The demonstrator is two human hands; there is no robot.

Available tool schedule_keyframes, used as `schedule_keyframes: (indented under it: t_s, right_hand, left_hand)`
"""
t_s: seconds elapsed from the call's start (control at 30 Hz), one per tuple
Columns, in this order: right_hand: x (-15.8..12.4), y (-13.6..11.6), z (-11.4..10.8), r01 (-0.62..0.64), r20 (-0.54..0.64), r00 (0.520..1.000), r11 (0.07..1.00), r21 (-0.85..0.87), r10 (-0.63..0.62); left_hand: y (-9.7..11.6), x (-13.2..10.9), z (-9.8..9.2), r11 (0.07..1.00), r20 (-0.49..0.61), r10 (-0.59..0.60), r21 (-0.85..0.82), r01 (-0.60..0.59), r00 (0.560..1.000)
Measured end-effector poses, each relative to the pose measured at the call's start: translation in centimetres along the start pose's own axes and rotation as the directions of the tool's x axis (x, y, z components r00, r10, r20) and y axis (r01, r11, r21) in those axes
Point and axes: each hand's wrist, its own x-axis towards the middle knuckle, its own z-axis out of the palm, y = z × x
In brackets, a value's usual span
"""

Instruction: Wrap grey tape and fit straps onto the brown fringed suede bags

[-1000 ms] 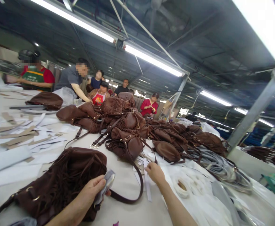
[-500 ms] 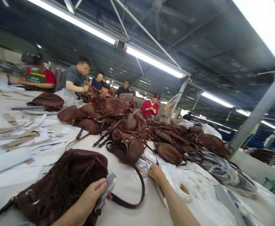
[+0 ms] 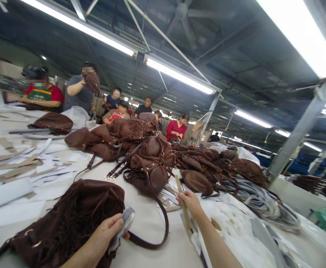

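Tan strip (image 3: 185,216) | pinched by right hand (image 3: 190,202) | left hand (image 3: 111,229) grips greyish packet (image 3: 128,219) | fringed brown bag (image 3: 96,195) on worktop (image 3: 151,258)

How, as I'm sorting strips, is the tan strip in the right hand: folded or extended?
Extended: the tan strip runs lengthwise past the right hand, showing both above and below it.

One packet (image 3: 128,219) sat in left grip (image 3: 110,229), one strip (image 3: 185,216) in right grip (image 3: 191,202). One fringed bag (image 3: 92,203) lay near left grip; piled bags (image 3: 157,178) beyond overlapped, count unclear.
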Motion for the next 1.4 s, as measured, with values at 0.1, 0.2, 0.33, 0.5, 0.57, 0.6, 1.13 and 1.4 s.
schedule_keyframes:
  t_s: [0.1,0.2,0.33,0.5,0.57,0.6,1.13,1.4]
  right_hand:
    - [-2.5,-2.3,0.0,0.062,0.055,0.996,0.98,0.187,-0.073]
    - [-6.4,-4.2,1.1,0.06,0.211,0.969,0.956,0.288,-0.125]
    - [-11.8,-4.6,3.8,-0.029,0.476,0.874,0.965,0.262,-0.103]
    - [-15.1,-3.4,6.9,-0.084,0.5,0.864,0.959,0.272,-0.066]
    - [-15.5,-3.2,7.9,-0.083,0.443,0.894,0.943,0.321,-0.072]
    - [-15.6,-3.2,8.4,-0.088,0.422,0.904,0.936,0.342,-0.069]
    - [-14.9,-3.7,10.3,-0.245,0.568,0.819,0.846,0.474,-0.081]
    - [-13.7,-1.0,11.4,-0.305,0.645,0.737,0.751,0.586,-0.204]
  left_hand:
    - [0.5,-0.5,0.2,1.0,-0.004,0.008,0.012,-0.007,1.0]
    - [0.9,-1.1,0.5,0.999,0.001,0.044,0.008,-0.044,0.999]
    - [1.1,-1.6,0.7,0.997,-0.005,0.082,0.006,-0.082,0.997]
    - [1.2,-1.9,0.6,0.994,-0.013,0.111,0.002,-0.111,0.994]
    - [1.3,-2.1,0.7,0.993,-0.01,0.115,-0.003,-0.115,0.993]
    - [1.4,-2.2,0.8,0.993,-0.007,0.118,-0.001,-0.118,0.993]
    - [1.0,-2.3,1.1,0.981,0.0,0.168,0.094,-0.167,0.986]
    - [0.9,-2.3,1.4,0.976,0.013,0.19,0.109,-0.19,0.982]
